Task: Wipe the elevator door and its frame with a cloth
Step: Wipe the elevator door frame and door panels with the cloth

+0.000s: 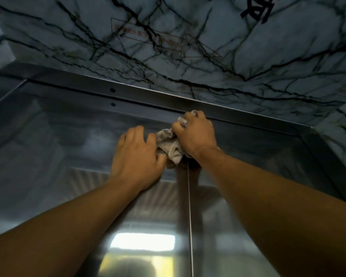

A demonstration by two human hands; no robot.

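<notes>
I look up at the top of a shiny steel elevator door (72, 140), with its centre seam (189, 216) running down. The dark metal frame (148, 95) crosses above it. A crumpled grey-white cloth (169, 145) is bunched against the door just under the frame. My right hand (196, 134) grips the cloth's upper part, fingers curled round it, knuckles near the frame. My left hand (137, 154) lies beside it on the left, fingers fairly straight on the door, thumb touching the cloth's lower edge.
Above the frame is a pale marble wall (248, 47) with dark veins, a faint red-lined notice (148, 39) and a black character at the top right. The side frame (332, 162) slants down on the right. The door reflects a bright window.
</notes>
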